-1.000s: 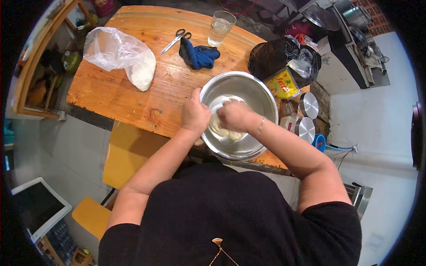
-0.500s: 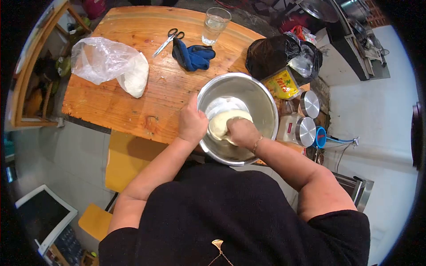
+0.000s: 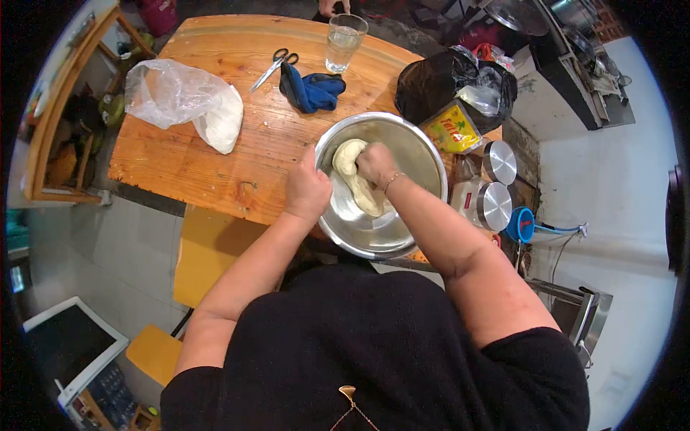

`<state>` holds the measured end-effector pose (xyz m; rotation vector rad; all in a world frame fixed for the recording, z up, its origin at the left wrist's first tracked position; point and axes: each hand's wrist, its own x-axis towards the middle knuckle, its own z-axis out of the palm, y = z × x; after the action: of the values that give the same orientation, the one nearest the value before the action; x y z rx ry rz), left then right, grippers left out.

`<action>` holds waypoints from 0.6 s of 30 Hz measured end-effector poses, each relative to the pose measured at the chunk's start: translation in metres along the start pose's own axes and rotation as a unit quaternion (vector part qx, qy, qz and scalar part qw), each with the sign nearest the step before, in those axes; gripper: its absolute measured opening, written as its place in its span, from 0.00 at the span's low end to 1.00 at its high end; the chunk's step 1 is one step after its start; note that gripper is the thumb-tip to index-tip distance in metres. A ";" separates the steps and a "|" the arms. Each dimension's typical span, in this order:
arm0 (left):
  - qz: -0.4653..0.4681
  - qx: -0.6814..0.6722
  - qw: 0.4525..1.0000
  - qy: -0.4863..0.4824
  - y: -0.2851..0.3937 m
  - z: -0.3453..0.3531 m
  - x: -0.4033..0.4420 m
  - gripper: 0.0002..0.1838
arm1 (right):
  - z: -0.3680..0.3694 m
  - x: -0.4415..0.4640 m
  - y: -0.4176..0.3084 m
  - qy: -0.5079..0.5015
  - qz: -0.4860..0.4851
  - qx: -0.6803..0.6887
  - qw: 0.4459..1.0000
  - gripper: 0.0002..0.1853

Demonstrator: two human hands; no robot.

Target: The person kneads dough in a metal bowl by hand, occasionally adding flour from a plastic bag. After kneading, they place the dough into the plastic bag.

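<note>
A steel mixing bowl (image 3: 429, 172) sits at the table's near edge, with pale dough (image 3: 351, 159) inside. My left hand (image 3: 307, 188) grips the bowl's left rim, its thumb along the outer edge. Inside the bowl, my right hand (image 3: 376, 164) is closed on the dough, with knuckles bent and fingertips hidden. The dough curls round at the far left of the bowl and trails down toward the middle.
On the table are a plastic bag of white flour (image 3: 219, 122), scissors (image 3: 274, 70), a blue cloth (image 3: 313, 90), a water glass (image 3: 345, 44), a black bag (image 3: 431, 85), a yellow packet (image 3: 453, 129) and lidded jars (image 3: 494, 206). Another person's hand (image 3: 333, 7) shows beyond the far edge.
My right hand has moved to the bowl's far side, and the dough is now stretched longer. My left hand stays on the rim. Another person's hand has appeared at the top.
</note>
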<state>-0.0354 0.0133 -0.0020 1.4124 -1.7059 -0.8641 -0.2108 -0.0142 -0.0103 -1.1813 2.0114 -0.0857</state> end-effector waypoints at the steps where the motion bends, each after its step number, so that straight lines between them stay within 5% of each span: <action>1: -0.016 0.013 1.000 -0.011 0.003 -0.001 0.002 0.23 | 0.002 0.007 0.008 -0.023 -0.101 -0.070 0.992 0.10; 3: -0.035 0.029 0.999 -0.016 0.003 -0.003 0.004 0.24 | -0.002 0.013 0.021 -0.048 -0.205 -0.142 0.967 0.10; 4: -0.042 0.035 0.998 -0.010 0.002 -0.002 0.005 0.24 | -0.008 0.007 0.026 -0.146 -0.214 -0.005 0.966 0.12; 5: -0.055 0.040 0.998 -0.002 0.000 0.001 0.003 0.24 | -0.014 0.002 0.034 -0.247 -0.215 0.128 0.936 0.14; 9: -0.056 0.030 0.998 -0.006 0.006 -0.002 0.004 0.22 | -0.067 -0.054 0.010 -0.291 -0.112 0.226 0.923 0.17; 13: -0.033 0.054 0.998 -0.014 0.017 -0.002 0.006 0.20 | -0.083 -0.034 -0.010 -0.271 -0.066 -0.034 0.960 0.17; 15: -0.036 0.064 0.997 -0.018 0.016 -0.003 0.005 0.20 | -0.079 -0.028 -0.023 -0.036 -0.206 -0.247 0.946 0.23; 18: -0.031 0.043 0.999 -0.008 0.011 0.000 0.006 0.19 | -0.041 -0.003 -0.027 -0.071 -0.268 -0.270 0.922 0.26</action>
<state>-0.0411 0.0092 0.0085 1.5255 -1.7372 -0.8468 -0.2173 -0.0400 0.0314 -2.0067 1.5711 0.2960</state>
